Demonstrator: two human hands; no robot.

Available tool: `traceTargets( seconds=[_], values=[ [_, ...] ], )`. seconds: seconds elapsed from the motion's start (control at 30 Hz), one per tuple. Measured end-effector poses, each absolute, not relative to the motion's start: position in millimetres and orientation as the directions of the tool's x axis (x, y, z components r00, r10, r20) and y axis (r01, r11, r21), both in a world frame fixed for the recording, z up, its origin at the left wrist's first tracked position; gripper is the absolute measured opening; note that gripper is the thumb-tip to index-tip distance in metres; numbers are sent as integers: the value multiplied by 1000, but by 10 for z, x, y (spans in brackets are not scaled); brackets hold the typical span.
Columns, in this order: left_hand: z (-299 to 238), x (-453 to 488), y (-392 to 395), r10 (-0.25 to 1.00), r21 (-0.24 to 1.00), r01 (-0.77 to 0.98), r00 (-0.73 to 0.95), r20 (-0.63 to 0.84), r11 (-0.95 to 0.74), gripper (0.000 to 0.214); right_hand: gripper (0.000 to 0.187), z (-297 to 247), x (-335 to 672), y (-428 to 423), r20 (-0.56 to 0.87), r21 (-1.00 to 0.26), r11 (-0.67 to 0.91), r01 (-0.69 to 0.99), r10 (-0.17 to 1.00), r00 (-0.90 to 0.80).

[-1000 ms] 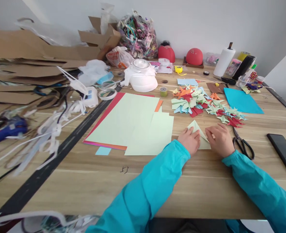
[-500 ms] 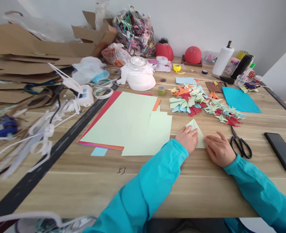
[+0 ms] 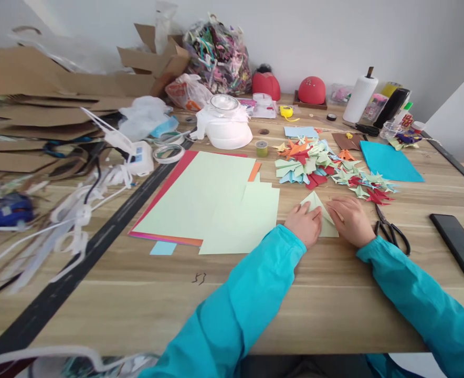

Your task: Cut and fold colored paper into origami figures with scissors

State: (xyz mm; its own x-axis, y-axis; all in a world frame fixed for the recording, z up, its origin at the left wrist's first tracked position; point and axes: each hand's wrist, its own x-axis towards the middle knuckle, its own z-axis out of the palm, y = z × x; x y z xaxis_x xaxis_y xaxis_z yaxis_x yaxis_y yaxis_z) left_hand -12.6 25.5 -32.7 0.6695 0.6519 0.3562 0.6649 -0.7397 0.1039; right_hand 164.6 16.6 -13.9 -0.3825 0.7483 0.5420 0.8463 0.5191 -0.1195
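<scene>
A light green sheet folded into a triangle (image 3: 317,206) lies on the wooden table (image 3: 295,294) right in front of me. My left hand (image 3: 305,224) rests on its left half, fingers lying flat and holding it down. My right hand (image 3: 350,220) lies along the triangle's right edge, fingers stretched flat and pressing the fold. Neither hand grips anything. Both arms wear teal sleeves.
Large light green sheets (image 3: 216,202) on red and orange paper lie to the left. A pile of folded paper shapes (image 3: 322,168) sits beyond my hands. Scissors (image 3: 391,231), a black phone (image 3: 454,244) and a blue sheet (image 3: 389,161) lie right. Cardboard, cords and bags crowd the left and back.
My right hand has slid from the triangle's lower right corner back up along its right edge. My left hand has stayed pressed on the paper.
</scene>
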Motion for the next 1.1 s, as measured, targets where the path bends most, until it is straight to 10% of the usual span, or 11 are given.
traceTargets(
  seconds=[0.4,1.1],
  values=[
    [-393,-224,353,896,278,885,265,357,-373,37,34,-399,1531,404,438,-97,515,852,790,-428],
    [-527,-272,442,867,654,596,161,472,-466,33,29,-331,1576,387,360,-151,599,786,774,-521]
  ],
)
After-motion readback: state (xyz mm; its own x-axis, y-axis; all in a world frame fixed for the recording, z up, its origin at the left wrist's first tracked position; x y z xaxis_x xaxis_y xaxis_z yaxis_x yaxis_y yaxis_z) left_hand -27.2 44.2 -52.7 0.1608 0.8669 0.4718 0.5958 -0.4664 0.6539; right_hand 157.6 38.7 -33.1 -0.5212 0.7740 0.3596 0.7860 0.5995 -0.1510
